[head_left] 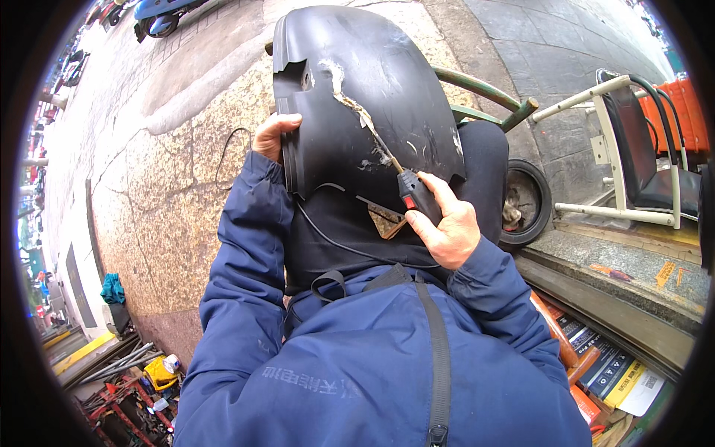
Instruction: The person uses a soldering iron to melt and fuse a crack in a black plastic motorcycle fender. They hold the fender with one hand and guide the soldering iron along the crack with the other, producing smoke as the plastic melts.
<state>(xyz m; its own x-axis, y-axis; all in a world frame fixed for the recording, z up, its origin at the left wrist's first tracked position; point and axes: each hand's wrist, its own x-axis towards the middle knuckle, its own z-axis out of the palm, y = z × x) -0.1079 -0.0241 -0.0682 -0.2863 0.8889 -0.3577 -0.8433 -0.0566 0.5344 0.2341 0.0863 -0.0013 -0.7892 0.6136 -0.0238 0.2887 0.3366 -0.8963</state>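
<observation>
Across my lap lies a large curved black plastic panel [402, 82], like a scooter body cover. A ragged, whitish seam [350, 104] of rough filler or melted material runs down its face. My left hand [272, 135] grips the panel's left edge, thumb on top and the other fingers hidden behind it. In my right hand [450, 227] is a soldering iron [418, 195] with a black handle and a red switch. Its thin metal tip meets the lower end of the seam. A dark cord [328, 237] loops over my lap below the panel.
Green tubular bars [484, 91] stick out behind the panel. A black tyre [542, 216] lies right of my leg, near a chair [633, 141] with a pale metal frame. Boxes [603, 357] sit at lower right; red metal parts and tools [126, 402] pile up at lower left.
</observation>
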